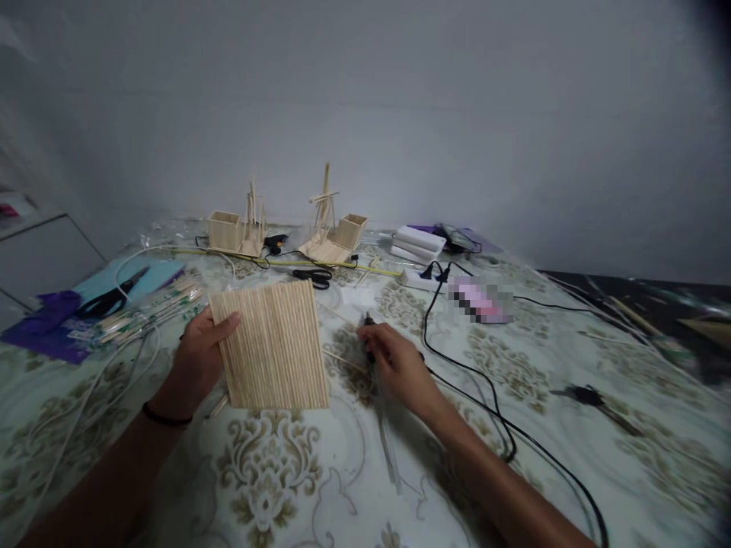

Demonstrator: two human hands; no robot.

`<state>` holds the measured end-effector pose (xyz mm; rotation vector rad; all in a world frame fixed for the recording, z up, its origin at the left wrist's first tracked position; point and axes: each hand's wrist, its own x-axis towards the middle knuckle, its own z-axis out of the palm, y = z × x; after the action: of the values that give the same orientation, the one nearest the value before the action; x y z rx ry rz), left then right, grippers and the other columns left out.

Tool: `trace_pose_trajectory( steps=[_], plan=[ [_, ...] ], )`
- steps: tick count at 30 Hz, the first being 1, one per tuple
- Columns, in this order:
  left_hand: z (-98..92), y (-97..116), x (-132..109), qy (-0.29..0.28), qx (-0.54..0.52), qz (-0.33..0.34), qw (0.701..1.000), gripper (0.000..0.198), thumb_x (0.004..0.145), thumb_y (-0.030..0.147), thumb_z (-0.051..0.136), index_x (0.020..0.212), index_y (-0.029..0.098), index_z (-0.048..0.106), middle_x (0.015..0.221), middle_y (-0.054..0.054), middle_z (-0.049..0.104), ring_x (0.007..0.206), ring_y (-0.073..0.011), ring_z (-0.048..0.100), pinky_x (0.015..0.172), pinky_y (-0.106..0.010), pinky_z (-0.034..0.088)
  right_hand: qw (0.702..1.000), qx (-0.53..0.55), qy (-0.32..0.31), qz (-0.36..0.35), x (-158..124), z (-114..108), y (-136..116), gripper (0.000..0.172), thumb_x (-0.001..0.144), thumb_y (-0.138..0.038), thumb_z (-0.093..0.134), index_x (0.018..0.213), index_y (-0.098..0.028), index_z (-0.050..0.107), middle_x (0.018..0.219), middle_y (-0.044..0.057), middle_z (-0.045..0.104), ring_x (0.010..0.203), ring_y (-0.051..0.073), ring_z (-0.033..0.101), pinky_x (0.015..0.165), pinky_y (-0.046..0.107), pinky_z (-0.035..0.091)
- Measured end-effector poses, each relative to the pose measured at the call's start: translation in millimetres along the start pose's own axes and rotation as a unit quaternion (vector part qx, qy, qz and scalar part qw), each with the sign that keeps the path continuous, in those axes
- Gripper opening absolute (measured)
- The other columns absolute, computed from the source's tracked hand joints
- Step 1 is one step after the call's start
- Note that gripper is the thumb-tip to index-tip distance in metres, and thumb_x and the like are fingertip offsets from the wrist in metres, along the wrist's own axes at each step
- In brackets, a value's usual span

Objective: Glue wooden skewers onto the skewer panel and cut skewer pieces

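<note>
One panel (274, 346) of many sticks, laid side by side, stands tilted up above the patterned tablecloth (268, 464); whether its lower edge touches the cloth, I cannot tell. The left hand (201, 354) is part closed on the panel's left edge, thumb on the near face, the other fingers mostly hidden behind it. One dark wristband (167, 415) circles that wrist.

Right of the panel, well apart from it, the right hand (395, 364) is curled around one glue gun (369, 344), a single clear glue stick (390, 453) trailing toward the person. Just right of the panel, between it and the gun, lies at least one loose stick (344, 361).

Beyond the panel stand two stick models (225, 231), each with one box. Two scissors show: one pair (312, 277) just beyond the panel, another (113, 295) to its left, near the bagged sticks (149, 310). Farther right of the panel are one power strip (416, 281) with two plugs, and one blurred-out phone (480, 299).
</note>
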<state>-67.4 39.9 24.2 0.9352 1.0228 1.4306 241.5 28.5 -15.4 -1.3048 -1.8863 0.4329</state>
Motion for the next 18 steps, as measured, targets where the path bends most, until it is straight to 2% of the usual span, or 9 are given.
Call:
trace_pose_trajectory(
  steps=[4, 6, 9, 11, 14, 17, 18],
  plan=[
    [10.0, -18, -13, -0.017, 0.006, -0.023, 1.0, 0.046, 0.064, 0.042, 0.096, 0.097, 0.017, 0.076, 0.087, -0.007, 0.083, 0.081, -0.0294, 0.078, 0.073, -0.037, 0.063, 0.996, -0.033, -0.079, -0.033, 1, 18, -8, 0.035, 0.102, -0.015, 0.046, 0.121, -0.028, 0.073, 0.116, 0.009, 0.076, 0.109, 0.026, 0.072, 0.097, 0.04, 0.06],
    [12.6, -28, -20, -0.027, 0.006, -0.015, 1.0, 0.045, 0.067, 0.045, 0.095, 0.099, 0.019, 0.075, 0.089, -0.006, 0.083, 0.083, -0.0283, 0.077, 0.076, -0.038, 0.063, 0.993, -0.063, -0.097, -0.029, 5, 13, -3, 0.036, 0.101, -0.015, 0.049, 0.127, -0.026, 0.072, 0.122, 0.01, 0.075, 0.117, 0.028, 0.069, 0.105, 0.043, 0.057],
    [12.7, -35, -29, -0.039, 0.009, -0.005, 0.999, 0.037, 0.076, 0.046, 0.09, 0.1, 0.022, 0.073, 0.092, -0.005, 0.08, 0.084, -0.0268, 0.075, 0.076, -0.037, 0.062, 0.988, -0.13, -0.084, 0.023, 9, -5, 23, 0.042, 0.091, -0.008, 0.054, 0.128, -0.017, 0.071, 0.124, 0.018, 0.07, 0.12, 0.035, 0.063, 0.111, 0.054, 0.049],
    [12.4, -34, -35, -0.059, 0.056, 0.034, 0.996, 0.027, 0.082, 0.042, 0.087, 0.095, 0.023, 0.073, 0.093, -0.005, 0.078, 0.085, -0.0252, 0.073, 0.076, -0.034, 0.061, 0.98, -0.166, -0.089, 0.059, 9, -15, 42, 0.045, 0.079, -0.003, 0.06, 0.122, -0.012, 0.073, 0.12, 0.02, 0.069, 0.115, 0.036, 0.063, 0.108, 0.056, 0.049],
    [12.5, -28, -42, -0.151, 0.177, 0.122, 0.965, 0.016, 0.088, 0.035, 0.08, 0.1, 0.024, 0.077, 0.104, -0.008, 0.077, 0.098, -0.0276, 0.072, 0.088, -0.036, 0.06, 0.973, -0.182, -0.119, 0.078, 7, -18, 61, 0.041, 0.067, 0.0, 0.064, 0.104, -0.014, 0.076, 0.107, 0.013, 0.07, 0.101, 0.027, 0.068, 0.097, 0.04, 0.055],
    [10.5, -28, -49, -0.236, 0.278, 0.131, 0.922, 0.029, 0.086, 0.034, 0.078, 0.114, 0.026, 0.08, 0.119, -0.012, 0.078, 0.11, -0.033, 0.073, 0.099, -0.044, 0.059, 0.973, -0.185, -0.119, 0.075, 10, -17, 66, 0.03, 0.064, -0.002, 0.066, 0.088, -0.018, 0.073, 0.096, 0.008, 0.07, 0.085, 0.021, 0.068, 0.082, 0.029, 0.055],
    [9.6, -30, -51, -0.205, 0.304, 0.125, 0.922, 0.033, 0.085, 0.037, 0.079, 0.116, 0.027, 0.08, 0.121, -0.013, 0.079, 0.11, -0.0346, 0.074, 0.099, -0.046, 0.059, 0.974, -0.187, -0.106, 0.074, 11, -20, 65, 0.027, 0.064, -0.004, 0.066, 0.086, -0.018, 0.072, 0.094, 0.007, 0.07, 0.082, 0.021, 0.068, 0.079, 0.029, 0.054]
  ],
)
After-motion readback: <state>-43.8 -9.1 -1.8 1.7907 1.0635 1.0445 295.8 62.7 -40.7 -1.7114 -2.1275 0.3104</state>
